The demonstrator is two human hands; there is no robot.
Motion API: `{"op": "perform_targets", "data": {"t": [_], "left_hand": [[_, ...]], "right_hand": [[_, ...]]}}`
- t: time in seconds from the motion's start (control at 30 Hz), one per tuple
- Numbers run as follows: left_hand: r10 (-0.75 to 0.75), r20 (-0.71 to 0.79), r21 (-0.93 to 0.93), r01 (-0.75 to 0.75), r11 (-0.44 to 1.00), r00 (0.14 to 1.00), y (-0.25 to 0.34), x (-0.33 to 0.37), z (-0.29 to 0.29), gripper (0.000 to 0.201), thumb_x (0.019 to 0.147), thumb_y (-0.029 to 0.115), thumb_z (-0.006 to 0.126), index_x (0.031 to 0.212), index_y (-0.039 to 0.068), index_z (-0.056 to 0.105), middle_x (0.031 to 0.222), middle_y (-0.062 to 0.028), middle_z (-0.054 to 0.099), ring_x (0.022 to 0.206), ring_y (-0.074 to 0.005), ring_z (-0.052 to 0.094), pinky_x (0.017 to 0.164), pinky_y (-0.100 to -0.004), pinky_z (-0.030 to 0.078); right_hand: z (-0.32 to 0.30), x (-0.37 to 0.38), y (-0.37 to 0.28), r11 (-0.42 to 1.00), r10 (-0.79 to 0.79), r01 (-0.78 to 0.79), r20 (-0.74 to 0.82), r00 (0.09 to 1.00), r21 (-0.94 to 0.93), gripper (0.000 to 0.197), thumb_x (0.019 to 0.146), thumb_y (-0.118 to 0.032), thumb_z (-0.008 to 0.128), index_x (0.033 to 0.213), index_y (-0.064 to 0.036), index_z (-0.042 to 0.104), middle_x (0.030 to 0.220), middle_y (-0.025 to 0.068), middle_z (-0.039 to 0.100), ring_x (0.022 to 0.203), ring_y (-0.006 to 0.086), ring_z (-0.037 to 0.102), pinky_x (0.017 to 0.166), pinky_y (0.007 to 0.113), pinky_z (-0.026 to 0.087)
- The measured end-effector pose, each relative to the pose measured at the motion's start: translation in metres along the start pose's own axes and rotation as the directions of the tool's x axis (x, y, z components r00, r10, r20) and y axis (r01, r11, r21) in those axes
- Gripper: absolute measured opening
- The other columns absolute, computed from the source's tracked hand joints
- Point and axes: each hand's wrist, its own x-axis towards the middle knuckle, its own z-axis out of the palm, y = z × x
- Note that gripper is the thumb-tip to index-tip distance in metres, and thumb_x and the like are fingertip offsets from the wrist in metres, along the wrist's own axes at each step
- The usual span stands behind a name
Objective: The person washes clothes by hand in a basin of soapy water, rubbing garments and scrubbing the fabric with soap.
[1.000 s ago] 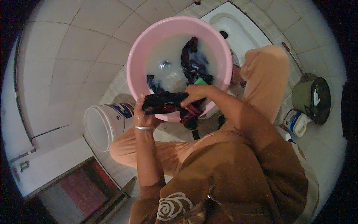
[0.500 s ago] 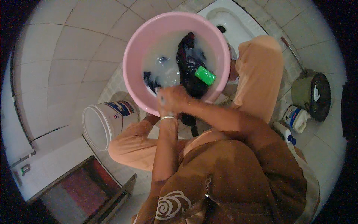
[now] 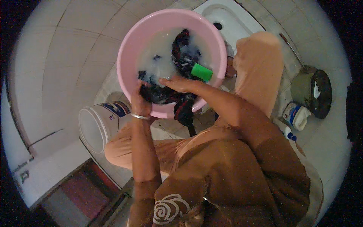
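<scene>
A pink tub (image 3: pixel 124 56) holds cloudy water and wet dark clothing (image 3: pixel 159 94). My left hand (image 3: pixel 140 102), with a bangle at the wrist, is at the tub's near-left rim, its fingers closed on the edge of the dark cloth. My right hand (image 3: pixel 178 83) reaches over the same cloth, fingers stretched out and thumb apart. Another dark bunched garment (image 3: pixel 181 49) lies in the water further back. A green block (image 3: pixel 202 72), like a bar of soap, rests on it near the right wall. Part of the dark cloth hangs over the near rim.
To the left a white bucket (image 3: pixel 90 128) lies on its side. A squat toilet pan (image 3: pixel 227 19) is behind the tub. At right stand a dark bucket (image 3: pixel 304 89), a white container (image 3: pixel 297 115) and a bottle with a blue cap (image 3: pixel 289 134). My knees flank the tub.
My hands, pressed together at the near-left of the tub before, have come apart. The left has moved left, and dark cloth now shows between them.
</scene>
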Motion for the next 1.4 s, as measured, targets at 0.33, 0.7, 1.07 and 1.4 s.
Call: {"op": "perform_targets", "data": {"t": [0.33,0.7,1.07,1.4], "left_hand": [[0.039,0.231,0.677,-0.189,0.711,0.972,-0.133,-0.037,-0.011,0.063,0.071,0.033,0.068,0.118,0.003,0.039,0.105,-0.0137,0.054,0.092,-0.0219,0.054,0.08,-0.0377,0.044],[-0.082,0.25,0.778,-0.15,0.61,0.965,-0.014,-0.066,0.001,0.028,0.078,0.015,0.062,0.097,-0.004,0.055,0.083,-0.0064,0.061,0.075,-0.0128,0.056,0.067,-0.0259,0.045],[-0.008,0.055,-0.4,0.029,0.916,0.998,-0.021,-0.033,0.0,0.024,0.083,0.019,0.054,0.099,0.001,0.053,0.094,-0.009,0.058,0.085,-0.0195,0.057,0.077,-0.0333,0.048],[-0.193,-0.082,-0.374,0.149,0.915,0.978,-0.097,-0.01,0.043,0.041,0.088,0.036,0.034,0.115,0.006,0.045,0.116,-0.0117,0.049,0.103,-0.0255,0.05,0.08,-0.0362,0.047]], "right_hand": [[-0.013,0.007,0.014,0.038,0.082,-0.051,0.048,0.995,0.998,0.029,0.081,-0.039,0.055,0.076,-0.0099,0.053,0.064,0.0012,0.05,0.053,0.0109,0.047,0.048,0.028,0.041],[-0.026,-0.029,-0.005,0.852,-0.464,0.503,0.236,0.854,-0.146,0.042,0.059,-0.026,0.068,0.098,-0.0129,0.061,0.095,0.015,0.059,0.09,0.0348,0.055,0.085,0.041,0.039],[-0.033,-0.005,0.011,0.821,-0.352,0.439,-0.283,0.892,0.365,0.035,0.063,-0.01,0.061,0.096,-0.0049,0.053,0.09,0.0077,0.056,0.087,0.0171,0.052,0.079,0.031,0.042],[-0.003,-0.013,-0.002,0.944,-0.324,0.299,-0.541,0.776,-0.137,0.02,0.071,-0.023,0.057,0.075,-0.0043,0.053,0.079,0.0145,0.056,0.069,0.0355,0.056,0.063,0.043,0.045]]}}
